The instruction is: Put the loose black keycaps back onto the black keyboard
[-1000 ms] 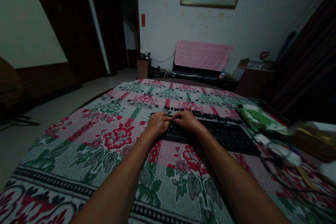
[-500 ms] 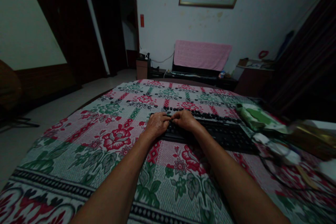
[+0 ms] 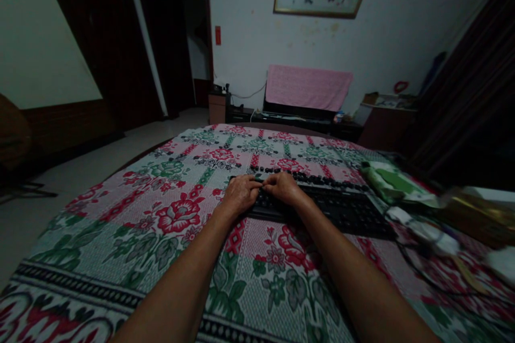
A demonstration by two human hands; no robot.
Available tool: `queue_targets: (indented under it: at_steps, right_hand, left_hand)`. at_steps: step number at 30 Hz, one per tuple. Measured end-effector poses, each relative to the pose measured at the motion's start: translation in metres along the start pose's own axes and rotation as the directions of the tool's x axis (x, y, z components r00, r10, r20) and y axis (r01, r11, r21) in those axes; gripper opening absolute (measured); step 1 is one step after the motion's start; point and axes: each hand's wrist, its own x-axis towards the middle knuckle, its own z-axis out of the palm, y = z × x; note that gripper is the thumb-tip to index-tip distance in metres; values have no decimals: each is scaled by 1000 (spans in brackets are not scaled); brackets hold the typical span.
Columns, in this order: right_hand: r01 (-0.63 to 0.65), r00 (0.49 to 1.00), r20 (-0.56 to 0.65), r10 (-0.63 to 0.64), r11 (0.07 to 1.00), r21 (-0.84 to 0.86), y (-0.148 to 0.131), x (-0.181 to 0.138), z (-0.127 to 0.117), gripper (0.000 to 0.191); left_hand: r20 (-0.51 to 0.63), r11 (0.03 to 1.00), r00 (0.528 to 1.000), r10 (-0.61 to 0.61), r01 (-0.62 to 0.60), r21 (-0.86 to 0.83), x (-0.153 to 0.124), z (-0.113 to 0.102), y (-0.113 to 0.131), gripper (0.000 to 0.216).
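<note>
Your left hand [image 3: 241,193] and right hand [image 3: 281,187] met over the left end of the black keyboard [image 3: 348,211], fingers bent and tips close together. You could not have told from this view whether either gripped anything, as the fingertips hid what lay beneath them. The keyboard was a long, flat slab of dark, matt-looking material, lying aslant on the worktop [image 3: 295,128]. Just beyond its far edge, small, blocky black pieces [image 3: 309,177] lay in an uneven line.

Under everything you had a coarsely woven cloth [image 3: 225,155], patterned with red and green flowers on pink and pale bands. To the right of the keyboard sat a soft, creased green-and-white packet [image 3: 396,182], its contents hidden. Near it stood a brown box [image 3: 477,214] with a golden sheen; its inside was not visible. Between box and keyboard, a thin black cable [image 3: 418,273] curved past a rumpled white bundle [image 3: 428,233].
</note>
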Motion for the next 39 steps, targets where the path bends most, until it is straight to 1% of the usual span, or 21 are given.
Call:
queue_targets:
  at_steps: [4,10,13,15,16,18,19,21,23,24,26,28,30,31,34,36,39]
  right_hand:
    - [-21,1000,-11,21,1000,14,-2,0,0,16]
    - [-60,998,5,60,998,-13,-9,-2,-2,16]
    - [-1,1000,11,1,1000,21,-4,-2,-3,16]
    - [40,999,-8,-39,997,71,1,-2,-4,18]
    - [44,999,-32,-41,994,101,4,-3,-5,20]
    - [23,995,-95,-8,987,158,10,-3,-8,23]
    - [8,992,-126,15,984,177,13,-3,-10,24]
    - [-19,983,-179,52,983,182,20,-3,-12,23]
    - [-42,969,-237,74,990,138,28,-4,-14,23]
    - [-54,960,-268,81,993,107,32,-5,-14,23]
    - [-76,942,-324,86,996,42,40,-6,-14,23]
    - [-84,935,-347,72,996,-18,47,-7,-14,23]
    - [-77,944,-326,50,995,-70,52,-8,-14,23]
    - [-69,955,-294,39,993,-94,54,-9,-14,23]
    - [-54,981,-190,25,987,-149,56,-11,-15,25]
    - [-53,987,-160,25,983,-173,55,-12,-17,27]
    - [-74,990,-132,48,977,-199,53,-13,-20,29]
  left_hand:
    - [2,1000,1000,-21,21,-11,-1,-1,3,29]
    - [58,1000,998,-23,23,12,0,-5,7,29]
    - [61,999,998,-16,18,-28,1,-6,7,28]
    - [51,994,999,-13,19,-108,2,-7,5,28]
    - [34,985,999,-34,39,-167,3,-8,3,28]
    - [-30,944,988,-151,135,-300,6,-11,-4,29]
    - [-76,910,967,-245,202,-362,7,-13,-7,30]
    - [-143,847,904,-404,310,-432,9,-19,-16,30]
    - [-183,814,849,-495,380,-440,9,-23,-23,30]
    - [-196,808,830,-522,407,-427,9,-25,-26,30]
    - [-211,817,818,-535,438,-374,7,-26,-30,30]
    - [-215,848,835,-507,439,-298,4,-25,-31,31]
    - [-202,876,859,-470,425,-228,3,-22,-30,31]
    - [-180,885,872,-455,420,-200,2,-20,-30,32]
    - [-79,888,893,-443,425,-175,2,-17,-31,34]
    - [-24,866,884,-467,452,-213,2,-15,-34,37]
    - [9,798,850,-527,498,-341,2,-13,-41,42]
